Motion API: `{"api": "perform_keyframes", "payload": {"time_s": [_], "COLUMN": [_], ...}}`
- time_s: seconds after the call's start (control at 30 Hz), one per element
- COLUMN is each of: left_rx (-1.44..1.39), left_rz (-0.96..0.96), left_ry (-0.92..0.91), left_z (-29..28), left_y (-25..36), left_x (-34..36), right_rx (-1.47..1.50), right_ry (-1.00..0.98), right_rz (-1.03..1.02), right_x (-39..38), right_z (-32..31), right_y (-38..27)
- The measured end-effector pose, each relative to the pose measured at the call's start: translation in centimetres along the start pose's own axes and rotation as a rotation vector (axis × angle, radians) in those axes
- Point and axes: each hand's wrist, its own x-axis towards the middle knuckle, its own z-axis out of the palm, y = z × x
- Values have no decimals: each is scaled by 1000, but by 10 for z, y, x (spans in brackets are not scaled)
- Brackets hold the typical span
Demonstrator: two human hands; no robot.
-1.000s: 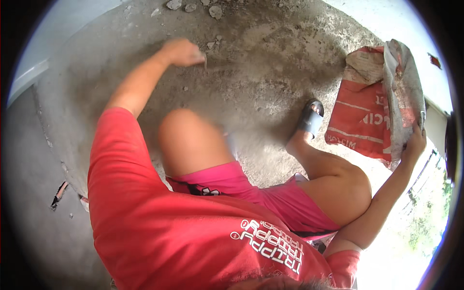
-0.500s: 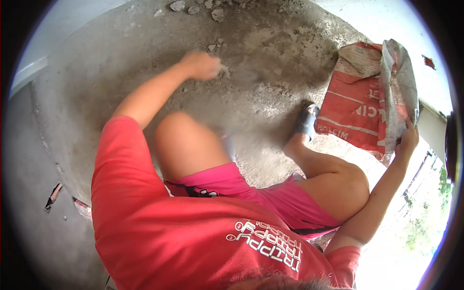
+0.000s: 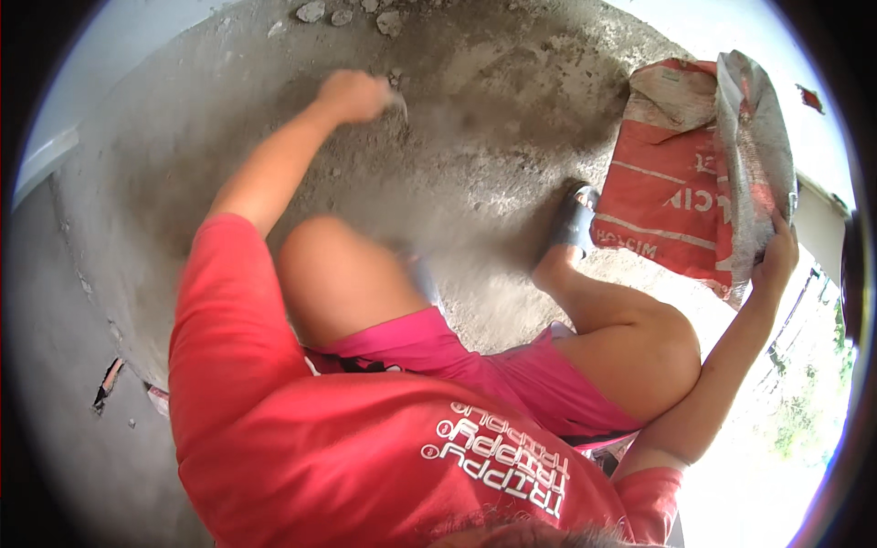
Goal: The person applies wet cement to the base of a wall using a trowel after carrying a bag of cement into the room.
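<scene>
Dusty floor (image 3: pixel 521 169) lies below; left hand (image 3: pixel 354 97) grips a blurry thin thing (image 3: pixel 400 107); right hand (image 3: pixel 776 254) pinches the sack (image 3: pixel 662 187): best hold both firmly.

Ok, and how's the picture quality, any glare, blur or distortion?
In the head view, glare washes out the lower right around the greenery; the left hand and left knee look blurred; the red-and-grey sack is clearer; straight edges bend toward the dark fisheye rim.
</scene>
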Motion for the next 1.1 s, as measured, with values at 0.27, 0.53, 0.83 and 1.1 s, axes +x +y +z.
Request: {"api": "perform_keyframes", "payload": {"time_s": [0.27,0.53,0.83,1.1], "left_rx": [20,-101,36,456], "left_rz": [-99,-360,-335,-203], "left_ry": [147,341,-382,-367], "left_z": [8,-44,-22,-83], "left_y": [3,-45,-67,-134], "left_x": [3,12,-133,4], "right_rx": [50,59,22,-10], "right_ry": [-22,17,21,46], "right_rz": [31,3,28,105], "right_x": [4,9,1,13], "right_z": [-6,-3,-9,-6], "right_y": [2,6,10,11]}}
